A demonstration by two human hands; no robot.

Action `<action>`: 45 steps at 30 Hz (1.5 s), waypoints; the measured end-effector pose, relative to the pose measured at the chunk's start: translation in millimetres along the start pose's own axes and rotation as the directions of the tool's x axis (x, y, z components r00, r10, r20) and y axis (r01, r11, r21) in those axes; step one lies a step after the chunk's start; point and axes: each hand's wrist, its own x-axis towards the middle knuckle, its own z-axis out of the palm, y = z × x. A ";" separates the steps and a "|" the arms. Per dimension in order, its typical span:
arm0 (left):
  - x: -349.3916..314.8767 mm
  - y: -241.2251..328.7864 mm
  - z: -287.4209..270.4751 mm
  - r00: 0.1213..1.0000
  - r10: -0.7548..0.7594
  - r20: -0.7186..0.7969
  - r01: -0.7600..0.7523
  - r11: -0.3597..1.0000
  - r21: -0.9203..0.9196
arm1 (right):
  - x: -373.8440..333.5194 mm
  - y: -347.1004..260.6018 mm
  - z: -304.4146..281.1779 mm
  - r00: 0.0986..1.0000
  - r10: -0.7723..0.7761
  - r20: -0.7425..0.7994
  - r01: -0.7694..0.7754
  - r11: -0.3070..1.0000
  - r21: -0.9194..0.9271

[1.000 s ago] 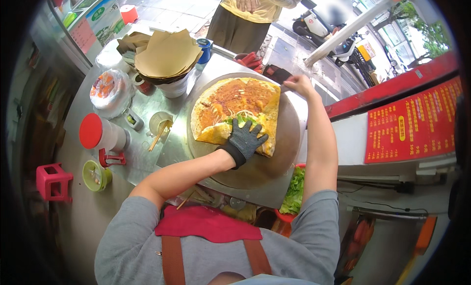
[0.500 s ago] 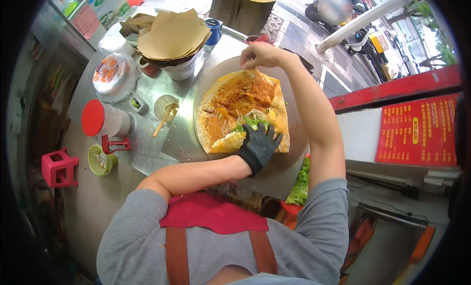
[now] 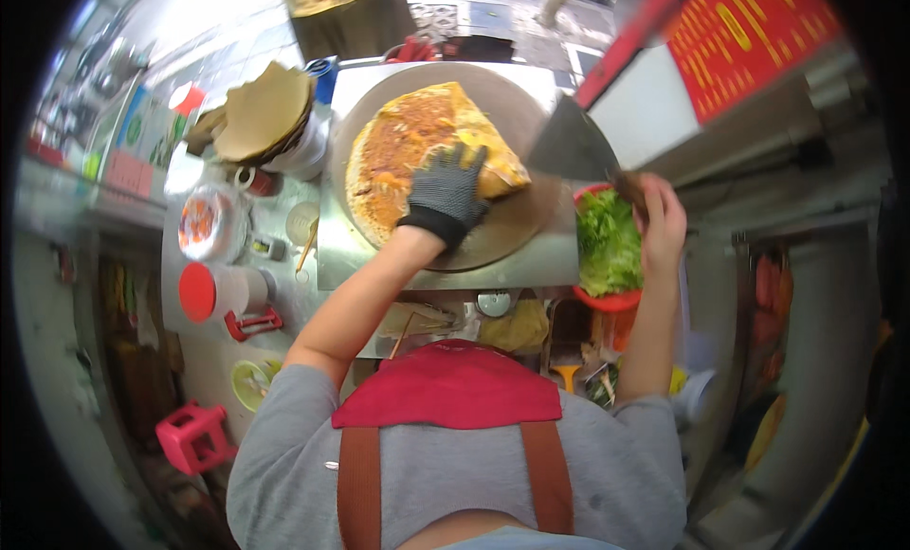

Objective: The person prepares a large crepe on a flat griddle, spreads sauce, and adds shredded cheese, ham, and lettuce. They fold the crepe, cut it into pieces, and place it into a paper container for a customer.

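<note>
A large thin crepe, browned with reddish sauce, lies on a round griddle. Its right side is folded over into a yellow flap. On this fold rests my left hand, in a dark mesh glove, fingers spread flat. Off the griddle's right side, my right hand is bare and wrapped round the handle of a scraper. The wide, dark blade points toward the griddle, blurred by motion and apart from the crepe. Any filling under the fold is hidden.
A red basin of lettuce sits below my right hand. To the left stand brown paper bags, a red-lidded container and a plastic-wrapped bowl. A pink stool is at lower left.
The view has turned. My right hand has come from the crepe's far edge to the right and now holds the scraper. The crepe's right side is folded over, and the greens and sprouts no longer show.
</note>
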 end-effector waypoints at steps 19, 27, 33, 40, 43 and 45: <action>-51.4 90.1 -9.4 0.912 0.399 -0.092 -0.409 0.873 -0.266 | -454.6 205.6 -173.1 -0.319 0.254 -0.913 -0.598 0.693 0.402; -67.5 85.1 -50.1 0.932 0.345 -0.114 -0.354 0.933 -0.065 | -505.6 253.6 -227.8 0.140 0.246 -0.959 -0.972 0.218 -0.086; -66.4 12.8 -93.1 0.985 0.173 0.003 -0.172 0.983 -0.070 | -484.3 209.1 -207.7 -0.012 0.214 -0.977 -0.989 0.145 0.044; 2.6 -28.4 -84.3 0.779 0.526 0.342 -0.503 0.849 -0.160 | -471.2 181.3 -106.4 -0.058 0.102 -0.993 -0.677 0.727 0.115; 41.3 -18.5 -67.5 0.635 0.568 0.524 -0.604 0.788 -0.121 | -454.2 176.6 -60.4 0.252 0.009 -0.968 -0.553 0.822 -0.136; 68.6 -12.3 -52.3 0.558 0.571 0.602 -0.692 0.720 -0.042 | -415.7 148.5 -19.3 0.546 -0.006 -0.838 -0.454 0.838 -0.302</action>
